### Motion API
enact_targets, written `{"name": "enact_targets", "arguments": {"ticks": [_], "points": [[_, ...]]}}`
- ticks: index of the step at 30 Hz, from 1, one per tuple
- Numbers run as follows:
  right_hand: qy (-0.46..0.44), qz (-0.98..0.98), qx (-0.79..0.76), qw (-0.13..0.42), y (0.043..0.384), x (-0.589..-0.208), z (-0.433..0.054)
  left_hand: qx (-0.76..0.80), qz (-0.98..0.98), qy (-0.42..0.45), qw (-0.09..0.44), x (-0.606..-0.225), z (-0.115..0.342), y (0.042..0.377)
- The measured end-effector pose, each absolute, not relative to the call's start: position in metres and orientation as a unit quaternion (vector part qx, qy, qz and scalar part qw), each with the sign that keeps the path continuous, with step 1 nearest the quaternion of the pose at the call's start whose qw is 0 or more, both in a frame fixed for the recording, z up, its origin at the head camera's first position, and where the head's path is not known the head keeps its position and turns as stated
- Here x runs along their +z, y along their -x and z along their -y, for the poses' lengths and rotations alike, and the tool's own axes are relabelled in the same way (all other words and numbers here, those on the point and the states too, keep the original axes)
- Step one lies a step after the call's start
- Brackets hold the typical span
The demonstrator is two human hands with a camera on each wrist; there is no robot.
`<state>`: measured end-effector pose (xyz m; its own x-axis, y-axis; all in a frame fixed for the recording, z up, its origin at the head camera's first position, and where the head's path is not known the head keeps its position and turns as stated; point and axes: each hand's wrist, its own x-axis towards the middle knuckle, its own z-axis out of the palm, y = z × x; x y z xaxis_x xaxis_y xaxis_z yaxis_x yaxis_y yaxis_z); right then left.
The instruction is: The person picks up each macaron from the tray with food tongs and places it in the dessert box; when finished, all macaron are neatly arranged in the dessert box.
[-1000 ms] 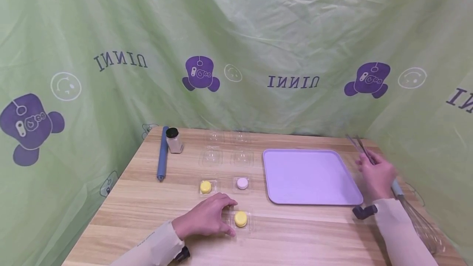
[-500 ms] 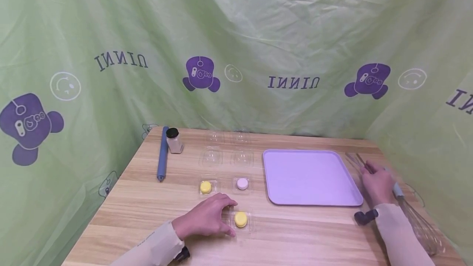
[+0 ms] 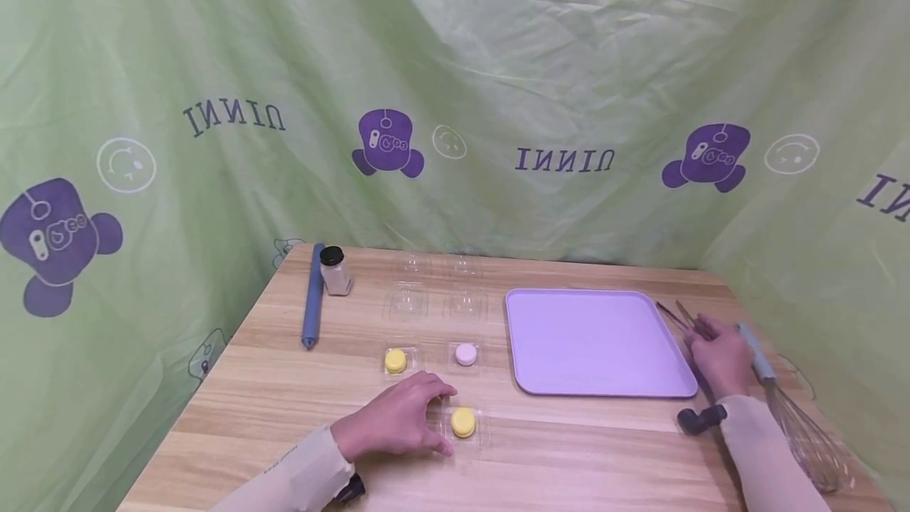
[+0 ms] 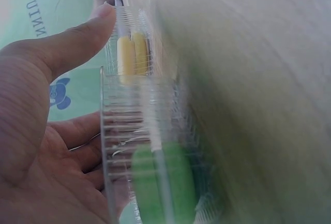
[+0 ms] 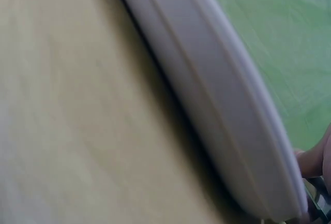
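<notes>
Right hand (image 3: 721, 355): grips what appear to be slim two-armed tongs (image 3: 673, 316), one arm dark, one brownish, tips parted, beside purple tray (image 3: 597, 342). Left hand (image 3: 396, 417): spread wide, beside clear box (image 3: 481, 427) holding yellow macaron (image 3: 463, 422).

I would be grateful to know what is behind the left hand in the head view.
Behind the left hand, the left wrist view shows a clear container holding a green macaron. Whatever else lies there is hidden.

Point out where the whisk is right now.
In the head view, the whisk lies along the right edge of the wooden table, just right of the right hand, which comes between it and the lavender tray.
</notes>
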<state>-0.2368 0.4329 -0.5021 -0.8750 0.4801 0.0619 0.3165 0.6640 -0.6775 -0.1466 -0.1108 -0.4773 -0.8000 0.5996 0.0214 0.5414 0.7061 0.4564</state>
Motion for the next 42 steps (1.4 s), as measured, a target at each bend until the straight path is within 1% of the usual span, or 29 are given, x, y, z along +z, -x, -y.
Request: {"name": "enact_targets", "arguments": {"ticks": [9, 20, 29, 34, 38, 42], "points": [[0.224, 0.897, 0.359, 0.126, 0.238, -0.509, -0.429, 0.212, -0.924, -0.311, 0.066, -0.478, 0.111, 0.145], [0.233, 0.899, 0.351, 0.118, 0.238, -0.510, -0.431, 0.204, -0.923, -0.318, 0.066, -0.477, 0.111, 0.144], [0.224, 0.894, 0.368, 0.120, 0.238, -0.502, -0.429, 0.204, -0.925, -0.315, 0.057, -0.475, 0.111, 0.144], [0.243, 0.879, 0.388, 0.134, 0.239, -0.496, -0.428, 0.244, -0.923, -0.291, 0.059, -0.473, 0.112, 0.146], [0.262, 0.860, 0.411, 0.153, 0.240, -0.491, -0.427, 0.308, -0.910, -0.268, 0.069, -0.466, 0.114, 0.148], [0.259, 0.837, 0.444, 0.191, 0.240, -0.481, -0.424, 0.387, -0.891, -0.233, 0.046, -0.452, 0.123, 0.156]]}}
